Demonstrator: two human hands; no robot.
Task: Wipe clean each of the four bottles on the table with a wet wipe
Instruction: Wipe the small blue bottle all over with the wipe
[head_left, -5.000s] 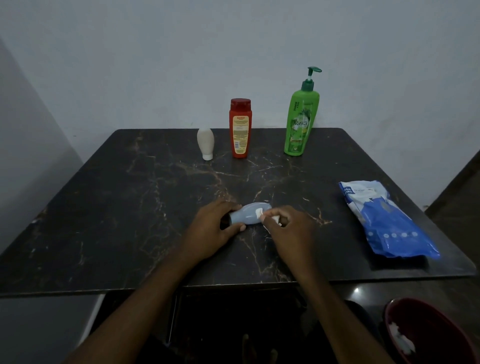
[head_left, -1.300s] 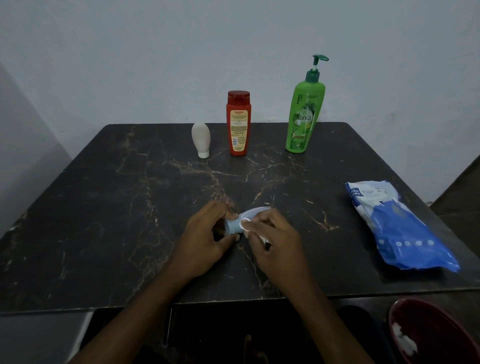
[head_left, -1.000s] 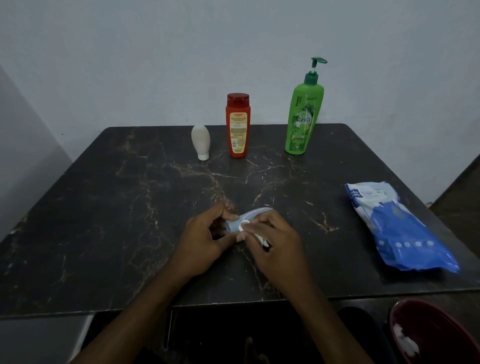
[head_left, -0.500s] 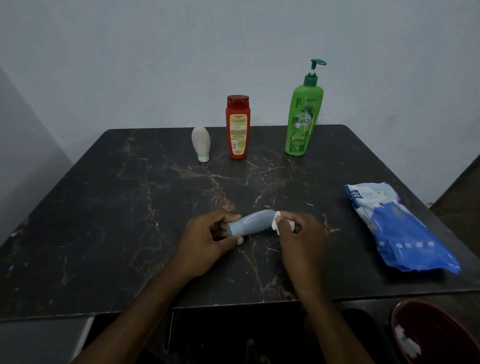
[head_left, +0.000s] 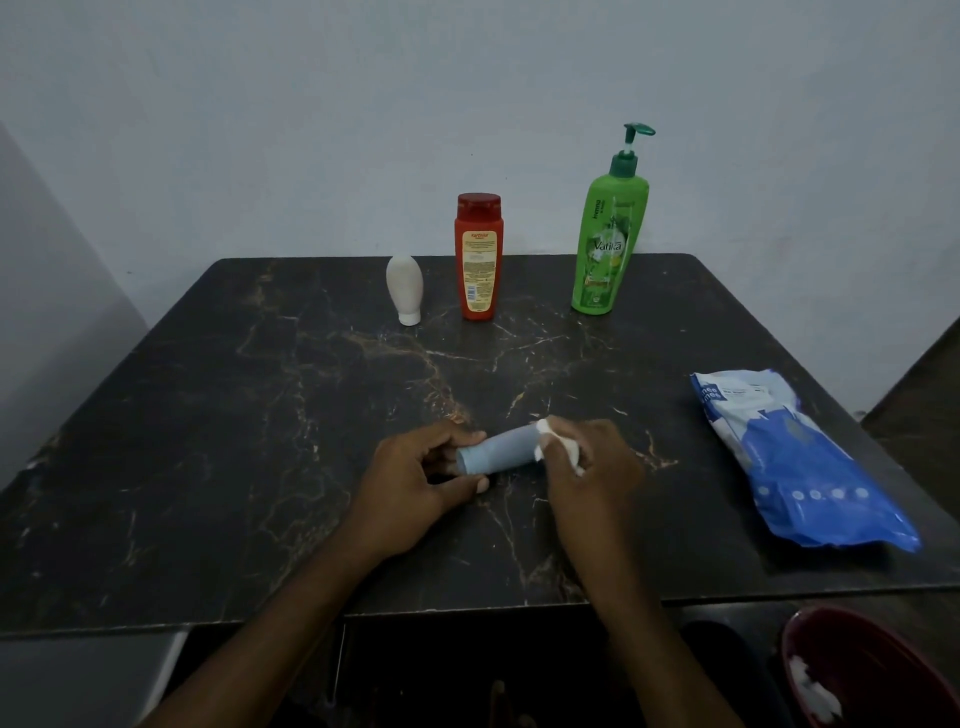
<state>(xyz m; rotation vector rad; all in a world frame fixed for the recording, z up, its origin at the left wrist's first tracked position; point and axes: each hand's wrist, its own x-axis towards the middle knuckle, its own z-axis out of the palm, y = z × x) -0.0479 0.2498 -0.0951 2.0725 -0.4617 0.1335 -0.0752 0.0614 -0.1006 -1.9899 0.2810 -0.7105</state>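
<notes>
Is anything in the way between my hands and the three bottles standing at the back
Nothing visible. Only tabletop lies between the left hand, right hand and the white bottle, red bottle, green bottle; the wipes pack sits aside right.

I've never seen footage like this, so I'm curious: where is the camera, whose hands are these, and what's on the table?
No machine: a person wears one camera on the head, looking down at their own hands. The left hand grips a blue bottle lying sideways; the right hand pinches a white wipe against its other end. At the back of the dark table stand a white bottle, a red bottle and a green pump bottle; a blue pack of wipes lies at the right.
</notes>
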